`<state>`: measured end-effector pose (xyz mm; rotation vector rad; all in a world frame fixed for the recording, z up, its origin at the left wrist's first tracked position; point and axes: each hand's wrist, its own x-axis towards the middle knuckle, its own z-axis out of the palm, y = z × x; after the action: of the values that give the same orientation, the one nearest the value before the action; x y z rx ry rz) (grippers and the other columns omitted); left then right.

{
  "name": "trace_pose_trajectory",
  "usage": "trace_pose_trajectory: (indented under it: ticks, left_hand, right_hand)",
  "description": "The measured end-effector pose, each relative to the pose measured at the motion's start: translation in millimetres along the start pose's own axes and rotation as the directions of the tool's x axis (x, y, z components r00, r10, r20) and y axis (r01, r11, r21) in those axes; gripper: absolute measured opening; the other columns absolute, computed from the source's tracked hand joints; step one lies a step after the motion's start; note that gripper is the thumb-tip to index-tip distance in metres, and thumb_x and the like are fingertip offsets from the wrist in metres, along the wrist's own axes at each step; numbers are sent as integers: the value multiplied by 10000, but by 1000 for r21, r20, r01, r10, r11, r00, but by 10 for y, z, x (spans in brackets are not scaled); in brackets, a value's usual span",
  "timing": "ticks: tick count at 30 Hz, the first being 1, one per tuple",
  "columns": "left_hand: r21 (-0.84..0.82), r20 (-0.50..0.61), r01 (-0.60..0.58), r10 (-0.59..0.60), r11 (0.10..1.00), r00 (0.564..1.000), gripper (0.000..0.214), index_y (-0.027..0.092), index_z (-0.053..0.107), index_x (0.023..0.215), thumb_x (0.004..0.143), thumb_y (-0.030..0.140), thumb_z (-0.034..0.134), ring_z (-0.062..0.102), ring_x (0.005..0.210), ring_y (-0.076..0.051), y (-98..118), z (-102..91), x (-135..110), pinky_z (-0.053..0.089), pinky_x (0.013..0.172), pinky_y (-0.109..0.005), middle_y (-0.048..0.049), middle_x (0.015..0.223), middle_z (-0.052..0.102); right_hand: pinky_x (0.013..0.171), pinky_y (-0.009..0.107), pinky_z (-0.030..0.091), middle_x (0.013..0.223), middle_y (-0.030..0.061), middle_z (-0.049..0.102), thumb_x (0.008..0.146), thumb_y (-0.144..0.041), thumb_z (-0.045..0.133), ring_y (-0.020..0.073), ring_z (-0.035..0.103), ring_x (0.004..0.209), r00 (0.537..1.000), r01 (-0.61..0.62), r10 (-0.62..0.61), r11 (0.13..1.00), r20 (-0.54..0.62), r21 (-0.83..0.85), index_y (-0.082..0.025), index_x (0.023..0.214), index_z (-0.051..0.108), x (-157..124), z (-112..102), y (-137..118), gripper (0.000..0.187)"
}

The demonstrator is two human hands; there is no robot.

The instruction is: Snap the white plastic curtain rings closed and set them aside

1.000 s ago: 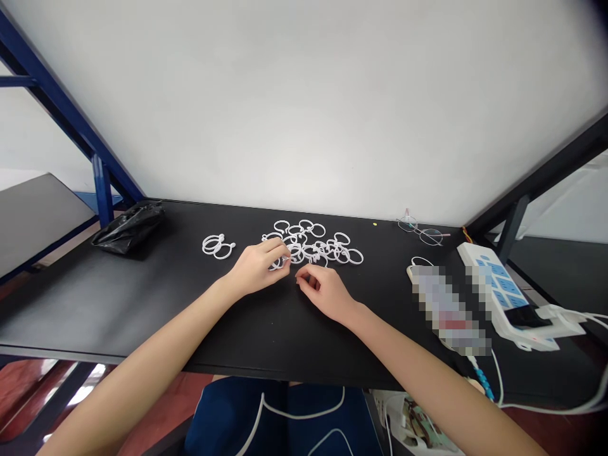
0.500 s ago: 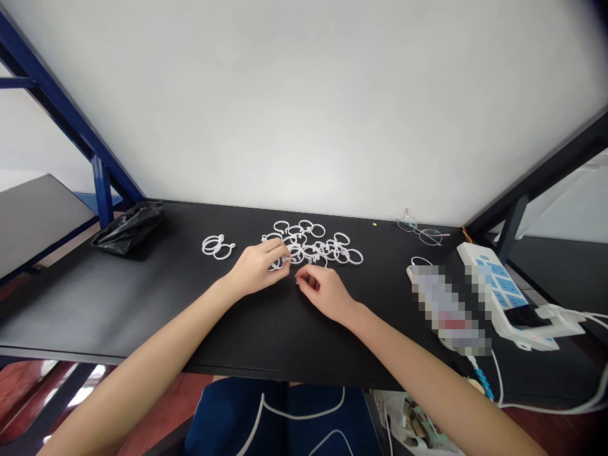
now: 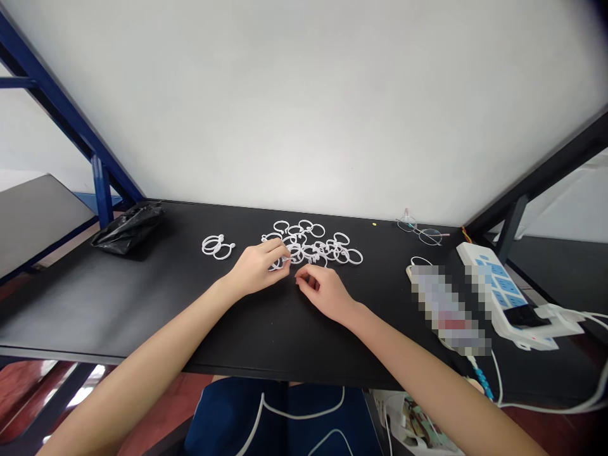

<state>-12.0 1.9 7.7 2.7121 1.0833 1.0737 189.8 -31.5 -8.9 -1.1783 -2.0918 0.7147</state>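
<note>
A loose pile of several white plastic rings (image 3: 323,246) lies on the black table (image 3: 142,297). My left hand (image 3: 259,269) rests at the pile's near left edge, fingers pinched on one white ring (image 3: 280,261). My right hand (image 3: 323,291) lies just right of it on the table, fingers curled in with thumb and forefinger together; I cannot make out anything in them. A smaller cluster of white rings (image 3: 217,246) sits apart to the left.
A crumpled black bag (image 3: 128,228) lies at the far left. Eyeglasses (image 3: 420,231) rest near the back wall. A pixelated object (image 3: 446,307) and a white-and-blue power strip (image 3: 508,294) with cables occupy the right side. Blue frame posts (image 3: 102,190) stand at left.
</note>
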Motion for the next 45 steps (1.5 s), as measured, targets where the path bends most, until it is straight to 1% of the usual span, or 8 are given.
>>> trace_pose_trajectory:
  ticks: [3,6,9,13,16,24,32,45]
  left_hand:
    - [-206,21,111,-109,972,994,70,173,587,897,862,200,533,571,687,-105,53,48,0,482,625,-211,-21,839,625]
    - [-435,121,241,-208,868,971,115,171,576,959,855,215,553,584,709,-109,121,90,11,508,625,-213,-18,853,625]
    - [-569,258,341,-231,748,938,118,169,579,936,873,269,565,593,750,-122,149,91,33,519,586,-205,-27,889,611]
    - [-707,368,442,-247,552,896,208,165,566,954,883,359,590,604,764,-132,116,76,52,550,557,-220,-36,937,565]
    - [-737,413,472,-230,484,881,241,165,558,966,879,384,607,607,750,-128,94,83,51,552,565,-225,-26,911,556]
    - [-731,454,490,-197,475,869,282,195,556,1059,884,412,603,596,824,-139,81,58,49,558,589,-231,-31,978,546]
    - [-674,485,502,-188,542,854,302,213,549,1107,898,430,573,593,895,-164,50,81,36,569,607,-241,-55,1071,561]
    - [-626,520,533,-204,569,829,327,201,551,1111,907,457,544,597,901,-177,38,63,39,561,602,-234,-54,1001,578]
  right_hand:
    - [582,227,436,761,-5,667,865,-146,559,109,558,584,1000,4,-4,1000,-5,0,-202,856,630,6,4,0,91]
    - [575,230,428,773,2,677,896,-185,548,112,561,581,1000,9,-9,1000,-14,15,-201,882,631,4,6,-10,86]
    - [573,234,424,755,6,674,941,-249,512,114,561,574,1000,18,-17,999,-21,38,-198,884,627,-2,0,-25,138]
    - [569,231,414,744,2,665,962,-279,481,104,550,556,999,36,-37,998,0,46,-191,850,615,-9,-16,-31,196]
    - [562,229,401,739,3,658,957,-272,488,100,538,550,998,52,-53,998,22,28,-182,812,604,-13,-29,-27,207]
    - [589,240,385,662,-12,609,997,-338,431,104,515,552,998,54,-55,998,32,11,-182,808,613,-20,-45,-14,305]
    - [585,249,378,667,2,617,1007,-361,406,115,522,560,999,31,-31,1000,30,-1,-178,757,584,-22,-38,-38,358]
    - [581,250,409,688,14,644,1004,-382,414,120,540,566,999,26,-26,1000,32,-3,-176,792,614,-26,-28,-36,357]
